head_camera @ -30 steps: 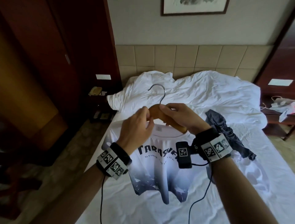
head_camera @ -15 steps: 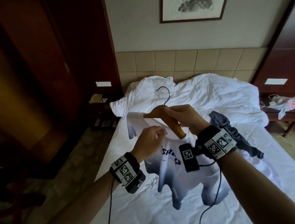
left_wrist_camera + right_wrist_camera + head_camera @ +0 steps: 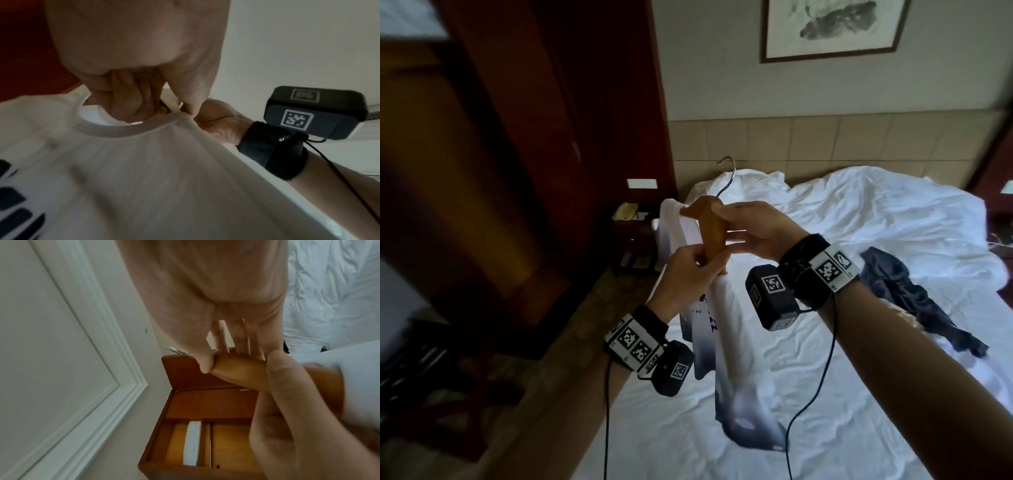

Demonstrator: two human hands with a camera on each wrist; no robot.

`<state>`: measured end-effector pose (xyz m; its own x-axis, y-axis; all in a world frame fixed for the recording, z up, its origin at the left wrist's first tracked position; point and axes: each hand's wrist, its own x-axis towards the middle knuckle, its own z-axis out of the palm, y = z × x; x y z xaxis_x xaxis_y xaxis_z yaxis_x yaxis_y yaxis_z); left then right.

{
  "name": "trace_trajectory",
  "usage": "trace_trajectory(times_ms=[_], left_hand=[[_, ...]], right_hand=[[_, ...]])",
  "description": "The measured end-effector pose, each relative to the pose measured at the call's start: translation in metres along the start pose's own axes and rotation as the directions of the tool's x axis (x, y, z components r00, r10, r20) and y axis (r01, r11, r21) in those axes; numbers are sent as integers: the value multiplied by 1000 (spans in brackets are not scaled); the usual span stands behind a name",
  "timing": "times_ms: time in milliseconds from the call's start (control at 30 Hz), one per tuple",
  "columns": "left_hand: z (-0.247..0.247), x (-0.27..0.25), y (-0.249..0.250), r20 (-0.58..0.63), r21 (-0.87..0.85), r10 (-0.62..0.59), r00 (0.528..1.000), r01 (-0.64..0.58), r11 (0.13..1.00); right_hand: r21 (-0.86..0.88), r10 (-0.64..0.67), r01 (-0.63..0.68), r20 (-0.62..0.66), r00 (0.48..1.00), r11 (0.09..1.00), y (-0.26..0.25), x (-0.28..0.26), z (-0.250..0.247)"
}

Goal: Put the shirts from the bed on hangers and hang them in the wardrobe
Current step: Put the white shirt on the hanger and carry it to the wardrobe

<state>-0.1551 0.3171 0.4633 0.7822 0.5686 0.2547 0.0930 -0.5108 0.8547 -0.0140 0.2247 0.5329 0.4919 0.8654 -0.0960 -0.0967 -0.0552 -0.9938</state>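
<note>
A white T-shirt [image 3: 717, 329] with dark lettering and a grey fade hangs over the bed from a wooden hanger [image 3: 710, 229] with a metal hook [image 3: 727, 171]. My right hand [image 3: 751, 228] holds the hanger's wooden bar, thumb against it [image 3: 236, 368]. My left hand [image 3: 688, 274] pinches the shirt's collar [image 3: 131, 129] at the hanger's lower arm. The far arm is inside the shirt's shoulder [image 3: 671, 212]. A dark shirt [image 3: 907, 298] lies crumpled on the bed at the right.
The bed [image 3: 859, 394] has rumpled white sheets and a duvet [image 3: 859, 212]. The dark wooden wardrobe [image 3: 534, 154] stands at the left, its open interior with a shelf in the right wrist view [image 3: 195, 443]. A nightstand with a phone [image 3: 625, 212] is beside the bed.
Both hands raised the hanger and shirt and swung left, turning the hanger nearly end-on. My left hand moved up the collar toward the hanger's near arm. The view turned left.
</note>
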Motion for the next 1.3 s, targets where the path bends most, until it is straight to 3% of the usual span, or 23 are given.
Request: trace_trajectory(times_ms=[200,267,467,667,867,1167,1300], left_hand=[[-59,-72,10,-134,14,-25,991,27,1000],[-79,-103,12,-186,89,-64,980,81,993],[-152,-203,15,-307,107,-168,937,210,972],[-226,-294,11,-489,163,-186,852,299,940],[-333,-402,-4,-594,158,-197,780,353,922],[-500,-557,-14,-693,248,-145,707,421,873],[-556,-615,-27,-777,234,-108,620,444,865]], right_hand=[[85,-186,168,289,939,982,3,-24,51],[135,-199,161,352,915,978,6,-31,82],[129,-173,126,489,855,984,24,-61,201],[157,-149,65,617,772,986,33,-96,318],[156,-175,91,705,688,984,35,-139,464],[250,-220,47,731,646,967,39,-218,690],[284,-235,20,749,619,959,42,-243,783]])
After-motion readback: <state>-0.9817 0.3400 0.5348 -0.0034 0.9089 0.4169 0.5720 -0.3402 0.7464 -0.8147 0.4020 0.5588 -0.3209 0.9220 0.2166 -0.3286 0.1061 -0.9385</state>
